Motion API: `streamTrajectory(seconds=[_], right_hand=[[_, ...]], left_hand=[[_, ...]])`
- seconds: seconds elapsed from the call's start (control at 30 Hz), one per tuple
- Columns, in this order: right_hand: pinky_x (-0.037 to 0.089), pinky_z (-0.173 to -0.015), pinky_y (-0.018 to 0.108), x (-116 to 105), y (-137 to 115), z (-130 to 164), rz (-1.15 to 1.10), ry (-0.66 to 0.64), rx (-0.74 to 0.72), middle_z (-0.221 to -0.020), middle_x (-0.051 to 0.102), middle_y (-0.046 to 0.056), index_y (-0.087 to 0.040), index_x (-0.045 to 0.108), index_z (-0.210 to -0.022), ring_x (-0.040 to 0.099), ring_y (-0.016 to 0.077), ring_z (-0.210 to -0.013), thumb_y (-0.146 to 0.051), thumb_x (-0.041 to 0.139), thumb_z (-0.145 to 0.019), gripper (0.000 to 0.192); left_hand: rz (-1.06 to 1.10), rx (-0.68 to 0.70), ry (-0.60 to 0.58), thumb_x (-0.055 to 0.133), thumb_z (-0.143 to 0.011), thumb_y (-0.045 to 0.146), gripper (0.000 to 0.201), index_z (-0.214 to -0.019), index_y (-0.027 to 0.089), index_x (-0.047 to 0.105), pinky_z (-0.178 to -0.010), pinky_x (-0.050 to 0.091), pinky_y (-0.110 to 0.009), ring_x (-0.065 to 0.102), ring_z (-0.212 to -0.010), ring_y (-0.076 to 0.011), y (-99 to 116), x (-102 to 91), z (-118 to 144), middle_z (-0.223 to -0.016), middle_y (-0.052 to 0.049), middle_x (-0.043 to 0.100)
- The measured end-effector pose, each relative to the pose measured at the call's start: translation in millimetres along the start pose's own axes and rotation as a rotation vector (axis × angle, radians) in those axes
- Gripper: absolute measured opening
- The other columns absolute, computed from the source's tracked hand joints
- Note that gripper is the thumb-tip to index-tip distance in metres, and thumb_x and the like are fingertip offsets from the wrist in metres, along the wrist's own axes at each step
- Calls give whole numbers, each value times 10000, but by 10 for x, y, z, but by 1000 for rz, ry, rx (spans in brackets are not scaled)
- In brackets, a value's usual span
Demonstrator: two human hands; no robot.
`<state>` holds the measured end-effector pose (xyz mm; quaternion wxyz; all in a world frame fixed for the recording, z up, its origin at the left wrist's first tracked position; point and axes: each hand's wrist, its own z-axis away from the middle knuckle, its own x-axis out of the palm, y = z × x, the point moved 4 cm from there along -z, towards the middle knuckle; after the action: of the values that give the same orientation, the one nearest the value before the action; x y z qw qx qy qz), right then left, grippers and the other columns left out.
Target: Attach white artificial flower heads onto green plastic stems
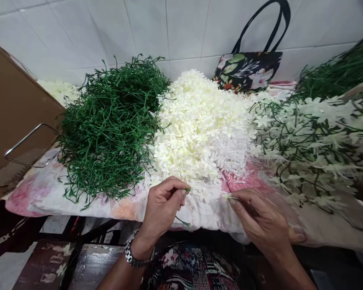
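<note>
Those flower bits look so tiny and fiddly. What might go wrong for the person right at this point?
The left hand pinches a thin green stem by its tip, and the right hand holds a tiny white blossom; either could slip and vanish into the pile of white blossoms. The heap of green stems lies tangled, so pulling one may drag others over the cloth's edge.

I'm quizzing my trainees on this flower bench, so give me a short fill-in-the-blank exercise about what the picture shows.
1. The left hand pinches a thin ____ stem between its fingertips.
2. The right hand holds a small white flower at its ____.
3. The pile of green stems lies to the ____ of the heap of white flowers.
4. A floral bag leans against the tiled ____.

Missing words: green; fingertips; left; wall
</note>
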<state>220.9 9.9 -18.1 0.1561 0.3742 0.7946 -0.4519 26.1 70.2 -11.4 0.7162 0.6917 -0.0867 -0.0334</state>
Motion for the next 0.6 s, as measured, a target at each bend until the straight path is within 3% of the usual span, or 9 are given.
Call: streamTrajectory(seconds=[0.17,0.33,0.6], right_hand=[[481,-558,226,-99,-180,-59,-128,-67,24,-695,622,-3,-218,576,-812,593,129,-613,-140,559,-835,83],[460,-557,214,-55,-360,-128,-290,-176,-16,-684,596,-10,-202,569,-808,572,111,-618,-107,546,-839,103],[444,-545,196,13,-381,-115,-325,-216,-54,-681,588,-5,-175,567,-810,551,93,-609,-84,537,-841,100]], left_hand=[[181,-138,-96,698,-692,237,98,-652,148,687,-420,317,-176,418,-449,-55,-167,146,100,-564,14,570],[67,-28,-196,649,-755,190,84,-699,170,708,-598,421,-195,563,-616,-101,-167,215,148,-628,3,636],[-72,65,-226,598,-782,156,112,-713,153,685,-555,406,-184,526,-567,-87,-122,238,201,-611,15,603]])
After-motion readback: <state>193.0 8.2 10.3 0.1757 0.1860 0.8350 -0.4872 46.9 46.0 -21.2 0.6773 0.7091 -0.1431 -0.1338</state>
